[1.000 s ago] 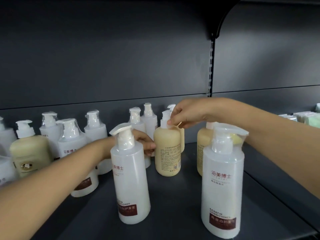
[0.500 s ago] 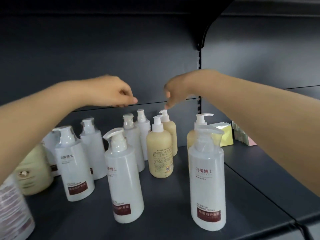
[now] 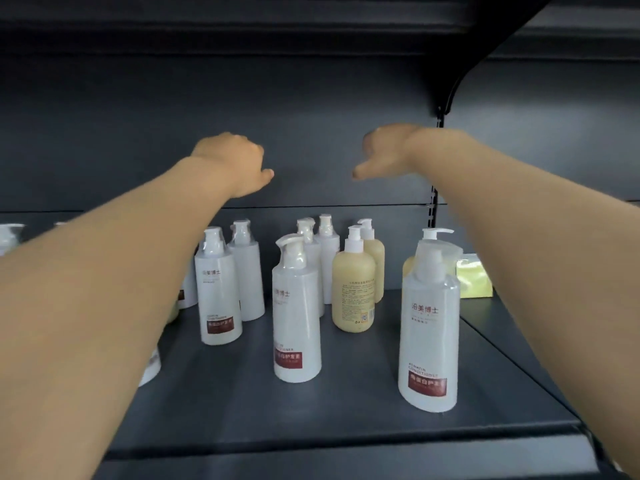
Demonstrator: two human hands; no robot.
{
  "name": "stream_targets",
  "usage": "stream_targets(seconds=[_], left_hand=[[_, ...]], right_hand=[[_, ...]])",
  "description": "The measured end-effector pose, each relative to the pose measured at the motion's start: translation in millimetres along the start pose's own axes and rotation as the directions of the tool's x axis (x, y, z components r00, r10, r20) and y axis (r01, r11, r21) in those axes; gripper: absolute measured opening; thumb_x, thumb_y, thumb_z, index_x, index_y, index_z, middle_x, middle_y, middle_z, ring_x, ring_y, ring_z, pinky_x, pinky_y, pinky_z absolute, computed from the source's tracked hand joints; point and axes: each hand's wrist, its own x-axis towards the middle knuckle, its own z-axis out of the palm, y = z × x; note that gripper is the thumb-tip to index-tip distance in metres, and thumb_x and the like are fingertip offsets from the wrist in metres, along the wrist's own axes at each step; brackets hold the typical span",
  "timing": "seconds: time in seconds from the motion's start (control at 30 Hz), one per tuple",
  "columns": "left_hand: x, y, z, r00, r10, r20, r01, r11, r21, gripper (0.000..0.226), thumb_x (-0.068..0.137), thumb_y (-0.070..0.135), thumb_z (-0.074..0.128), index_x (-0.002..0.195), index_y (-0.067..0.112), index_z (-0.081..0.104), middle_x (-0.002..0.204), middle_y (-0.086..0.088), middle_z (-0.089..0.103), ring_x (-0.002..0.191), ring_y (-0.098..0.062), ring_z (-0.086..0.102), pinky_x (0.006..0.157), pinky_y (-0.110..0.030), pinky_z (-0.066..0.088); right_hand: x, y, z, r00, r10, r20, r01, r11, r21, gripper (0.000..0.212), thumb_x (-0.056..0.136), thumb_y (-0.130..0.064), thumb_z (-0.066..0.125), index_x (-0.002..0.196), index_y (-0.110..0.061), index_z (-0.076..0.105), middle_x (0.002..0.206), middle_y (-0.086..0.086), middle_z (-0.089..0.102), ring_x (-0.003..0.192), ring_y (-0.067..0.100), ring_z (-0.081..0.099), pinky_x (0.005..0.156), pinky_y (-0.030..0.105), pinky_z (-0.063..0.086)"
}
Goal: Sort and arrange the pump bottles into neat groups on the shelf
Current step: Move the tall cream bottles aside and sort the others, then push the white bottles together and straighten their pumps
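Several white pump bottles with red labels stand on the dark shelf [image 3: 346, 410]: one at front centre [image 3: 296, 323], one at front right [image 3: 429, 327], others further back on the left [image 3: 218, 289]. Two yellow pump bottles [image 3: 354, 289] stand mid-shelf, and a third yellow one [image 3: 410, 265] is half hidden behind the front right bottle. My left hand [image 3: 232, 164] and my right hand [image 3: 384, 150] hover high above the bottles, apart from them and holding nothing, fingers pointing down and loosely curled.
A yellow-green box [image 3: 474, 277] sits at the right on the neighbouring shelf section. A black shelf bracket [image 3: 450, 88] and slotted upright [image 3: 434, 202] divide the sections. More white bottles [image 3: 7, 237] show behind my left forearm at far left.
Both hands let go of the bottles they were touching a second ago and rose well above them. The view has pulled back and shifted.
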Motion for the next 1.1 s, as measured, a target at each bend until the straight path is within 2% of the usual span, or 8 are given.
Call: stream_targets(seconds=[0.1,0.27,0.4,0.53,0.67,0.8,0.9,1.1], left_hand=[[-24.2,-4.0,-7.9,0.999,-0.040,-0.003,0.040,0.999,0.016,0.048,0.096,0.042,0.035,0.124,0.007,0.051,0.127,-0.018,0.050,0.120,-0.035,0.042,0.091,-0.042,0.040],[-72.2,-6.4,-29.5,0.995,-0.093,0.020,0.093,0.996,-0.012,0.048,0.096,0.041,0.035,0.125,0.006,0.050,0.129,-0.018,0.048,0.122,-0.034,0.041,0.095,-0.043,0.038],[-117.9,-3.3,-49.3,0.991,-0.107,0.080,0.109,0.994,-0.028,0.047,0.097,0.039,0.034,0.126,0.005,0.048,0.129,-0.018,0.047,0.122,-0.033,0.040,0.097,-0.044,0.038],[-162.5,-0.8,-63.5,0.986,-0.107,0.125,0.111,0.994,-0.024,0.046,0.097,0.038,0.034,0.126,0.006,0.048,0.128,-0.016,0.047,0.122,-0.032,0.039,0.097,-0.044,0.040],[-198.6,-0.7,-77.8,0.984,-0.082,0.160,0.085,0.996,-0.011,0.044,0.097,0.036,0.033,0.126,0.006,0.048,0.126,-0.015,0.048,0.120,-0.030,0.041,0.094,-0.042,0.041],[-220.8,-13.1,-84.1,0.984,-0.087,0.153,0.091,0.996,-0.020,0.043,0.097,0.036,0.033,0.128,0.009,0.047,0.126,-0.013,0.048,0.119,-0.029,0.041,0.093,-0.041,0.041],[-231.4,-27.4,-83.2,0.982,-0.096,0.163,0.106,0.993,-0.051,0.045,0.097,0.037,0.034,0.132,0.010,0.045,0.128,-0.013,0.048,0.121,-0.029,0.040,0.094,-0.041,0.041],[-221.9,-39.8,-55.0,0.986,-0.074,0.147,0.097,0.982,-0.162,0.044,0.097,0.038,0.035,0.126,0.009,0.049,0.126,-0.013,0.050,0.121,-0.029,0.042,0.095,-0.041,0.040]], right_hand=[[-19.1,-7.6,-4.8,0.999,-0.003,-0.045,0.005,1.000,0.026,0.055,0.086,-0.050,0.048,0.127,-0.013,0.049,0.129,0.009,0.052,0.115,0.031,0.050,0.081,0.036,0.040],[-63.8,-18.6,-9.8,0.994,-0.034,-0.108,0.034,0.999,-0.003,0.043,0.091,-0.042,0.046,0.121,-0.013,0.051,0.120,0.008,0.056,0.104,0.029,0.050,0.075,0.033,0.036],[-105.4,-20.6,-10.1,0.994,-0.051,-0.095,0.050,0.999,-0.012,0.040,0.092,-0.043,0.045,0.121,-0.015,0.050,0.116,0.007,0.057,0.099,0.027,0.046,0.074,0.033,0.036],[-143.3,-25.3,-9.1,0.991,-0.083,-0.105,0.086,0.996,0.016,0.040,0.092,-0.043,0.044,0.122,-0.015,0.050,0.101,0.004,0.053,0.093,0.023,0.040,0.070,0.034,0.035],[-172.6,-38.4,-12.6,0.986,-0.144,-0.079,0.148,0.988,0.045,0.046,0.093,-0.046,0.042,0.128,-0.016,0.046,0.116,0.007,0.056,0.109,0.026,0.047,0.071,0.034,0.036],[-187.7,-52.2,-18.9,0.977,-0.179,-0.116,0.189,0.979,0.078,0.043,0.092,-0.046,0.042,0.122,-0.016,0.050,0.109,0.005,0.056,0.104,0.024,0.045,0.070,0.034,0.036],[-191.6,-65.2,-22.7,0.973,-0.195,-0.124,0.205,0.976,0.077,0.046,0.092,-0.049,0.042,0.124,-0.016,0.049,0.115,0.005,0.057,0.112,0.026,0.047,0.072,0.034,0.037],[-186.9,-75.2,-15.4,0.990,-0.090,-0.106,0.104,0.985,0.135,0.049,0.090,-0.053,0.043,0.122,-0.018,0.051,0.115,0.004,0.059,0.106,0.026,0.052,0.072,0.033,0.038]])
